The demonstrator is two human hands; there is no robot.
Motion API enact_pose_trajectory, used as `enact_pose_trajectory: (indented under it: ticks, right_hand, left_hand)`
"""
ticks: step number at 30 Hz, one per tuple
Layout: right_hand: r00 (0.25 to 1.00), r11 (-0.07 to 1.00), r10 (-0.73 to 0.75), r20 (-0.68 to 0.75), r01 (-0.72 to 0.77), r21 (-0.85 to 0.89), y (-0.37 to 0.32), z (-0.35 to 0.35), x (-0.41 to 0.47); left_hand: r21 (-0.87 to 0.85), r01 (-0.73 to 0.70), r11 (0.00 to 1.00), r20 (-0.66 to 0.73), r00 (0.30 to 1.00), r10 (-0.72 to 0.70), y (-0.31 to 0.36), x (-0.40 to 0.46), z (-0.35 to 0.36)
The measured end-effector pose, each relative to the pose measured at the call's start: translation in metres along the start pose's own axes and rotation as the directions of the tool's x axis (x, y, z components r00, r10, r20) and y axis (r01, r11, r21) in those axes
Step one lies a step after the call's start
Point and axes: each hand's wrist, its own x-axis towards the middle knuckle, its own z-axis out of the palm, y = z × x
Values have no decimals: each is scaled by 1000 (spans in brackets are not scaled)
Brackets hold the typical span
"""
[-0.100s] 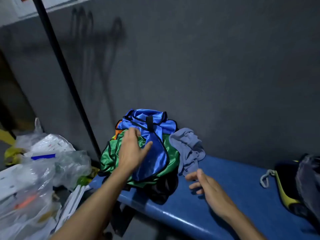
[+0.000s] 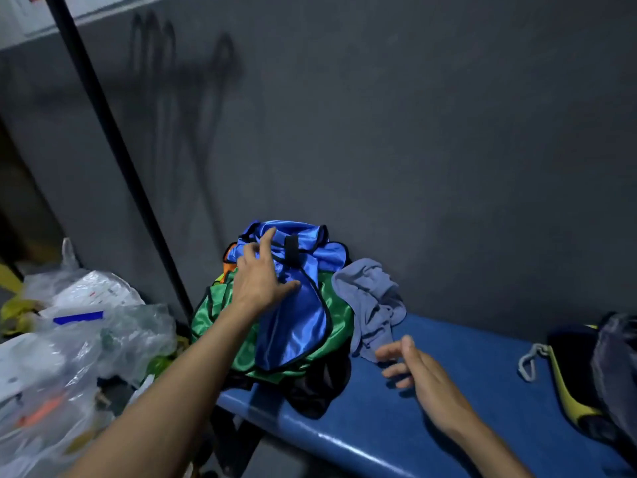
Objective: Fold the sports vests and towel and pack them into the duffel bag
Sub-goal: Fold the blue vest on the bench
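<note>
Vests lie under spread left hand; right hand loose, empty.

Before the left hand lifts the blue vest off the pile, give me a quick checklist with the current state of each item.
1. Left hand on the blue vest: ok, it rests on it with fingers spread, no grip yet.
2. Blue vest lies on top of the pile: ok, the green vest is beneath it.
3. Right hand free to help: ok, it holds nothing above the bench.
4. Towel clear of the blue vest: cannot tell, it lies right beside the pile.
5. Duffel bag open and ready: cannot tell, only its edge is in view.
</note>
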Motion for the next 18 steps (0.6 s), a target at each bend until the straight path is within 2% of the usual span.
enact_pose_trajectory:
  ticks: [1, 3, 5, 6, 8, 10, 12, 15, 17, 18]
  right_hand:
    - [1000, 1000, 3, -1, -3, 1, 1, -5, 4]
    - [1000, 1000, 7, -11, -7, 11, 2, -12, 10]
    - [1000, 1000, 18, -22, -17, 21, 3, -20, 13]
    - [999, 999, 28, -30, -27, 30, 3, -24, 14]
    - [999, 999, 34, -36, -33, 39, 5, -30, 17]
    - [998, 998, 38, -50, -35, 54, 7, -36, 18]
    - [998, 997, 35, -58, -31, 75, 8, -38, 17]
    - [998, 986, -30, -51, 38, 164, 3, -38, 13]
    - [996, 963, -77, -48, 87, 253, -5, -37, 9]
    - [993, 943, -103, -60, 117, 311, -10, -36, 6]
  left_hand:
    - [78, 34, 996, 114, 993, -43, 2, 17, -2]
    - [236, -11, 972, 256, 965, -51, 3, 38, 8]
    - [325, -78, 943, 330, 943, -36, 0, 49, 20]
    - [341, -112, 933, 283, 959, 12, -1, 51, 24]
    - [303, -115, 946, 101, 991, 88, -3, 50, 30]
    - [146, -131, 981, -53, 989, 140, 3, 47, 24]
    - [-53, -217, 975, -174, 963, 205, 16, 45, 3]
    - [-189, -463, 866, -338, 859, 385, 59, 35, -48]
    - [-260, -609, 750, -400, 774, 490, 100, 19, -83]
    - [-336, -673, 659, -412, 734, 539, 123, 9, -100]
